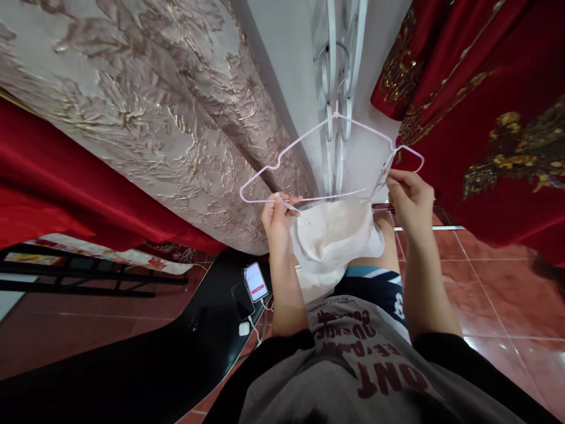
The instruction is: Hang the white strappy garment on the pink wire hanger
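A pale pink hanger (336,113) hangs by its metal hook from a white rack (329,76) in front of me. Below its bottom bar is a white garment (335,227) with thin straps, its lower part near my lap. My right hand (412,197) pinches one strap (380,176), which loops over the notch on the hanger's right shoulder. The fingers of my left hand (277,218) are closed on the garment's other strap (290,206), beside the left end of the bottom bar. What kind of garment it is, I cannot tell.
Pink floral brocade (176,106) hangs close on the left, and red cloth with gold embroidery (498,135) on the right. A black bench (145,353) at lower left holds a lit phone (256,281), a dark phone (242,301) and a white charger (244,328) with cables.
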Available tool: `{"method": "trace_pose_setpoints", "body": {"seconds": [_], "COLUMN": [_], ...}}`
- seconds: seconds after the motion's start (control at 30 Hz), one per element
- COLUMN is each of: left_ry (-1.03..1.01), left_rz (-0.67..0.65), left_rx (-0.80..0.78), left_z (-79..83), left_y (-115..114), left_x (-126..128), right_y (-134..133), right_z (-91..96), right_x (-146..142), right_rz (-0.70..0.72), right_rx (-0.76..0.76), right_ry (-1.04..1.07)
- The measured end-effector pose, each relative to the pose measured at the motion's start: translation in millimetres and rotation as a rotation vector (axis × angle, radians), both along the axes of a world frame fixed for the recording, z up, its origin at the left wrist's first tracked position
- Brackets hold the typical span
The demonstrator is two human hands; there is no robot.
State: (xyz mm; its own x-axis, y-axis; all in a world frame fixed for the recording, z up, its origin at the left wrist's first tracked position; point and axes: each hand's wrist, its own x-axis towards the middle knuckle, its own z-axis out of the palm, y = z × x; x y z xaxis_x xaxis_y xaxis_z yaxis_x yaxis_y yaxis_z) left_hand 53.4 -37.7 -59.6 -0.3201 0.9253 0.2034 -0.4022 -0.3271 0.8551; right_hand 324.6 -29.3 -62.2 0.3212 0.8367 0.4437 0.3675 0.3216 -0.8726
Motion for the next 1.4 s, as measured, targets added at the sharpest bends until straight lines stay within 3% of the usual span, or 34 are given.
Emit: {"method": "trace_pose_setpoints", "body": {"seconds": [0.13, 0.33, 0.47, 0.6, 0.77, 0.83, 0.97, 1.03, 1.17, 1.33, 1.4], "left_ry": [-0.003, 0.008, 0.017, 0.015, 0.009, -0.022, -0.06, -0.028, 0.121, 0.262, 0.283], "left_rz": [0.001, 0.008, -0.034, -0.028, -0.032, -0.051, -0.056, -0.038, 0.073, 0.571, 0.659], "left_rx": [-0.002, -0.024, -0.051, -0.04, -0.034, -0.035, -0.029, -0.033, -0.033, 0.031, 0.09], "left_z": [0.9, 1.5, 1.4, 2.3, 1.9, 0.6, -2.7, -4.9, -12.0, -18.2, -14.3], "left_y": [-0.7, 0.0, -1.2, -2.1, -2.4, -2.8, -3.5, -4.3, -7.1, -7.2, -4.5], "left_x": [-0.1, -0.4, 0.8, -1.6, 0.5, 5.2, 11.7, 9.4, -8.5, -38.8, -46.4], "right_y": [5.8, 16.4, 22.5, 18.4, 4.6, -1.6, -8.5, -9.7, -12.2, -12.9, -12.7], "right_z": [32.8, 46.9, 36.8, 10.5, -7.9, -3.1, 9.6, 10.7, 6.5, 5.7, 5.9], "right_x": [3.4, -6.2, 1.6, 14.0, 10.2, 0.5, -25.5, -36.5, -47.2, -47.0, -46.2], "right_rz": [0.059, 0.081, -0.001, -0.093, -0.423, -0.354, 0.137, 0.268, 0.235, 0.257, 0.26], "right_rx": [-0.014, 0.318, 0.459, 0.577, 0.824, 0.736, 0.362, 0.267, 0.272, 0.267, 0.274], "right_ry": [-0.051, 0.011, 0.063, 0.036, 0.141, 0.066, -0.24, -0.322, -0.301, -0.278, -0.28]}}
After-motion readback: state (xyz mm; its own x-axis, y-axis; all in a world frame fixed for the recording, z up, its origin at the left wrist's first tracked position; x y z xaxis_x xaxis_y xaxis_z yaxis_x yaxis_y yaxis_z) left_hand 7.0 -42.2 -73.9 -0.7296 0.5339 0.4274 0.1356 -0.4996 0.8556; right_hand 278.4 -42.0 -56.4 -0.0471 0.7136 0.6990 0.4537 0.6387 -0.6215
